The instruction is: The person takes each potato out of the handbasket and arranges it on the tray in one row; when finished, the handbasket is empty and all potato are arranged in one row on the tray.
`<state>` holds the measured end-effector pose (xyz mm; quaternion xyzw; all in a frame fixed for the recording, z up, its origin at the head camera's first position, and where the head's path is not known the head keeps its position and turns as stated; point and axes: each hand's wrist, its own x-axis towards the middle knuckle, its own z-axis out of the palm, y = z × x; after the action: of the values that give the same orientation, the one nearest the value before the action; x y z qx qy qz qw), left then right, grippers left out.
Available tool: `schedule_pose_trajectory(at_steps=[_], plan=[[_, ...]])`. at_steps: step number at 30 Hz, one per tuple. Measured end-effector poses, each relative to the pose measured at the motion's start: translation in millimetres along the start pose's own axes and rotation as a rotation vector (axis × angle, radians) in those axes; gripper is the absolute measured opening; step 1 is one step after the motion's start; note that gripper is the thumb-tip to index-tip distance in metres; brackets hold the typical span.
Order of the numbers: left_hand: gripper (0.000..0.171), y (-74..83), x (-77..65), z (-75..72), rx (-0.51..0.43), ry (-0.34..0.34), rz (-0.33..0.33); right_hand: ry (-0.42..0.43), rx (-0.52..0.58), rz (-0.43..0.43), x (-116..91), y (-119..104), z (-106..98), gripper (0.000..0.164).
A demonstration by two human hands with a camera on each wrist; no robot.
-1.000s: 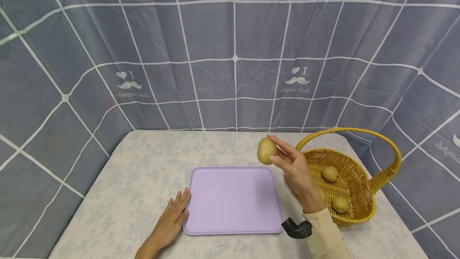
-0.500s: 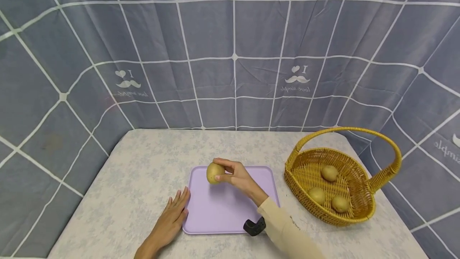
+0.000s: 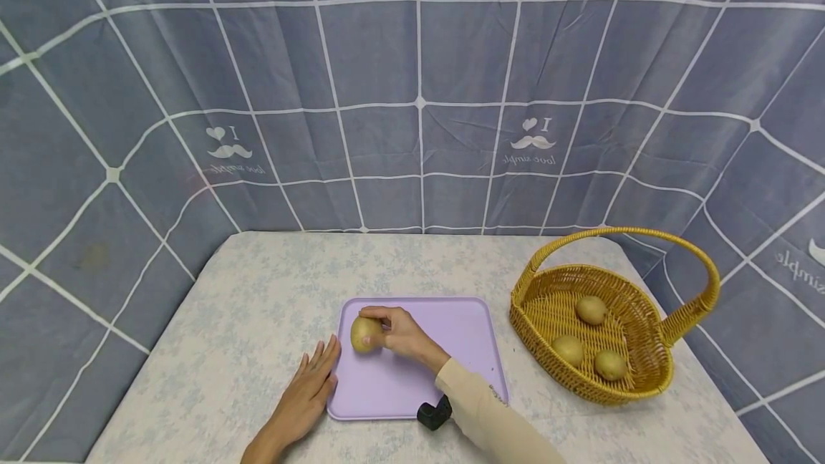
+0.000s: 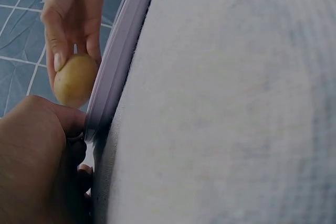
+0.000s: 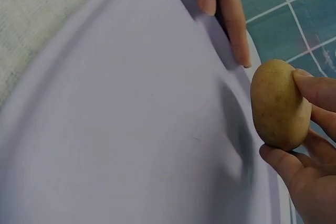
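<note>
A potato (image 3: pixel 364 335) is pinched between the thumb and fingers of my right hand (image 3: pixel 402 335), close over the left part of the purple tray (image 3: pixel 438 392). In the right wrist view the potato (image 5: pixel 279 106) shows as smooth and oval, with its shadow on the tray beside it. My left hand (image 3: pixel 308 392) lies with straight fingers at the tray's left edge, fingertips right at the rim. The left wrist view shows the thumb of the left hand (image 4: pixel 37 145) against the side of the tray (image 4: pixel 118 51).
A yellow wicker basket (image 3: pixel 554 378) with a tall arched handle stands right of the tray, holding three potatoes (image 3: pixel 610 365). A pale patterned cloth (image 3: pixel 271 285) covers the table. Grey curtains (image 3: pixel 367 142) with white lines hang behind and at both sides.
My right hand has carried the potato leftward from beside the basket and lowered it over the tray's left part. The left hand has stayed at the rim.
</note>
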<state>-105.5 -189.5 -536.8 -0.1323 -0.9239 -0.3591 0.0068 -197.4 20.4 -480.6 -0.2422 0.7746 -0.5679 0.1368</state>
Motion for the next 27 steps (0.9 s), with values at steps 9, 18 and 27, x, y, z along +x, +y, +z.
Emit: schedule_pose_trajectory(at_steps=[9, 18, 27], plan=[[0.05, -1.4, 0.0, 1.4, -0.01, 0.005, 0.007, -0.008, -0.17, 0.049, 6.3, 23.3, 15.2, 0.048], [0.05, -1.9, 0.2, 0.6, -0.005, 0.018, 0.02, -0.028, -0.3, 0.017, 4.2, 16.7, 17.6, 0.05], [0.05, -1.2, 0.0, 1.0, -0.008, 0.019, 0.014, -0.014, -0.226, -0.023, -3.2, 9.2, 3.6, 0.051]])
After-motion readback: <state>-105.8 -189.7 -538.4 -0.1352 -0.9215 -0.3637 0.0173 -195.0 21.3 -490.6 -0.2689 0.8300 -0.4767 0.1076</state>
